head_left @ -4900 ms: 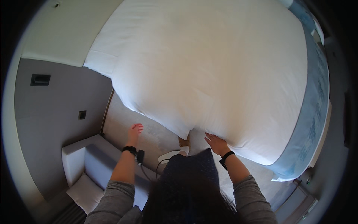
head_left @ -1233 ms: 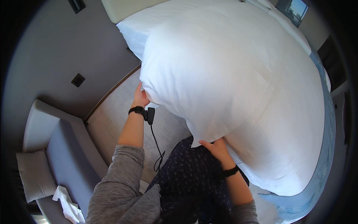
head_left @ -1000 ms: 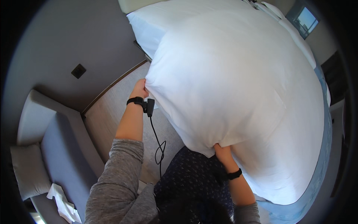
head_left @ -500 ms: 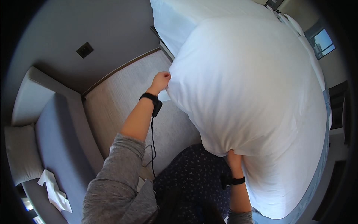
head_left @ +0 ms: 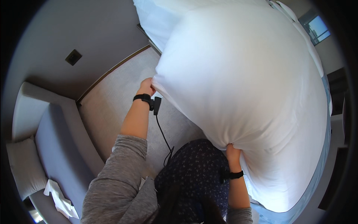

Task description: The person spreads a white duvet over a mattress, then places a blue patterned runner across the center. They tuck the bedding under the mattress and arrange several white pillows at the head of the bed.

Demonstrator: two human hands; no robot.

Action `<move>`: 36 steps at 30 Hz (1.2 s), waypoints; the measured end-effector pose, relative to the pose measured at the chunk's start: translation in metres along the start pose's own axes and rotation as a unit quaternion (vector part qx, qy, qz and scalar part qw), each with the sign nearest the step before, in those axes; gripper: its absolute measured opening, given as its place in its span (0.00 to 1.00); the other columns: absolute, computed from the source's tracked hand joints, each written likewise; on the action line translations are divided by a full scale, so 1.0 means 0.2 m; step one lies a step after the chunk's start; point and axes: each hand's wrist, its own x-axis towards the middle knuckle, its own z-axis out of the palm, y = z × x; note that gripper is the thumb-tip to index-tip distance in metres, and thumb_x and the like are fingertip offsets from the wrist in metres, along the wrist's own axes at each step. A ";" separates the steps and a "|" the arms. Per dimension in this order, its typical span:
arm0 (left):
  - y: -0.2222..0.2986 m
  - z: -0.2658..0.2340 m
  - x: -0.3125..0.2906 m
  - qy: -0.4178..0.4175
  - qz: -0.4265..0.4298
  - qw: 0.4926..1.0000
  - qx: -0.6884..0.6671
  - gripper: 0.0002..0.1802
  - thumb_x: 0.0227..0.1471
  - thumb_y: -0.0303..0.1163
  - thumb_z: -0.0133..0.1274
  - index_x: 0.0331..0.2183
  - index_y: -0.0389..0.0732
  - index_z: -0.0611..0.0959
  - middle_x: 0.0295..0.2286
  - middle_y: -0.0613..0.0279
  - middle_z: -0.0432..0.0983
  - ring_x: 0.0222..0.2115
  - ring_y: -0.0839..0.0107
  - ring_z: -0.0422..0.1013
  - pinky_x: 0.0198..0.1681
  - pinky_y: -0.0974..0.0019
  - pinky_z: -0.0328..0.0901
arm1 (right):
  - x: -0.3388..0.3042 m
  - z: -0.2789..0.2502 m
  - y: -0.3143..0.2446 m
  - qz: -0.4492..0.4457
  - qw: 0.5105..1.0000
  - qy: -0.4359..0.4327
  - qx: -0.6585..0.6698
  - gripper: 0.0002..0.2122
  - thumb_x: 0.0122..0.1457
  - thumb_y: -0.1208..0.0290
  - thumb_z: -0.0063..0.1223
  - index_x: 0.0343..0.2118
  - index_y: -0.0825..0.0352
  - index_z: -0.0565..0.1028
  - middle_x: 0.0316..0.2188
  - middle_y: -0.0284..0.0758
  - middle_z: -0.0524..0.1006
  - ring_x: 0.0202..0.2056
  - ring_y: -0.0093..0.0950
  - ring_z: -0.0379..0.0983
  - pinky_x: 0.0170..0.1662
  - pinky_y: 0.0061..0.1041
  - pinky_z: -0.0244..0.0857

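A large white duvet [head_left: 238, 71] puffs up over the bed and fills the right half of the view. My left hand [head_left: 146, 86] is closed on its left edge, pinching a corner and pulling the cloth taut. Close to my body, my right hand [head_left: 233, 153] grips the near edge, where the fabric gathers into folds around my fingers. Part of the right fingers is hidden under the cloth. Each wrist wears a black strap, and a cable hangs from the left one.
A blue-grey sofa [head_left: 61, 138] stands at the left with a grey cushion [head_left: 27, 166] and a crumpled white cloth or paper [head_left: 61, 199] on it. A dark wall socket [head_left: 73, 57] is on the far wall. Pale carpet [head_left: 115, 82] lies between sofa and bed.
My left hand has drawn the duvet's edge left and slightly nearer, stretching it into a point. The right hand keeps its grip almost in place. The view has shifted a little.
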 end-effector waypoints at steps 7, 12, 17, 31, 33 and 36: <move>-0.08 0.14 0.17 0.059 0.032 0.997 0.043 0.09 0.48 0.26 0.45 0.32 0.33 0.75 0.30 0.55 0.73 0.27 0.64 0.72 0.28 0.64 0.69 | 0.06 0.16 0.16 0.057 0.994 0.029 -0.088 0.14 0.52 0.71 0.42 0.39 0.71 0.72 0.40 0.50 0.73 0.44 0.49 0.66 0.49 0.39 0.59; -0.09 0.25 0.03 0.013 0.017 0.948 0.316 0.14 0.49 0.36 0.49 0.36 0.39 0.77 0.31 0.58 0.74 0.33 0.65 0.70 0.34 0.60 0.66 | -0.01 0.04 0.10 0.102 0.995 -0.004 -0.014 0.14 0.53 0.67 0.44 0.39 0.69 0.73 0.40 0.47 0.73 0.45 0.44 0.67 0.49 0.35 0.60; 0.25 0.03 0.04 -0.092 0.211 0.960 0.159 0.23 0.49 0.45 0.50 0.43 0.39 0.74 0.40 0.59 0.72 0.43 0.67 0.66 0.49 0.58 0.57 | -0.04 -0.02 -0.01 0.102 0.975 -0.174 0.092 0.17 0.50 0.68 0.53 0.42 0.71 0.71 0.42 0.43 0.73 0.48 0.37 0.67 0.51 0.29 0.57; 0.10 0.30 -0.02 -0.215 0.398 0.657 0.603 0.20 0.37 0.24 0.59 0.38 0.33 0.78 0.33 0.52 0.77 0.33 0.63 0.74 0.38 0.65 0.66 | 0.02 0.14 0.14 0.030 0.997 -0.023 -0.069 0.17 0.57 0.59 0.46 0.43 0.67 0.72 0.41 0.44 0.73 0.43 0.41 0.67 0.48 0.36 0.59; 0.02 0.41 -0.01 -0.190 0.367 0.625 0.662 0.20 0.37 0.26 0.59 0.38 0.35 0.78 0.33 0.51 0.77 0.33 0.62 0.74 0.36 0.63 0.67 | 0.00 0.19 0.22 0.028 0.994 0.015 -0.105 0.17 0.57 0.59 0.46 0.42 0.67 0.72 0.40 0.43 0.73 0.42 0.41 0.68 0.47 0.35 0.60; 0.01 0.45 0.04 -0.161 0.386 0.550 0.723 0.19 0.39 0.30 0.57 0.39 0.39 0.78 0.33 0.50 0.77 0.33 0.59 0.74 0.34 0.59 0.67 | 0.01 0.21 0.22 0.075 0.990 -0.004 -0.121 0.18 0.57 0.58 0.45 0.44 0.65 0.71 0.43 0.42 0.72 0.44 0.40 0.66 0.49 0.35 0.58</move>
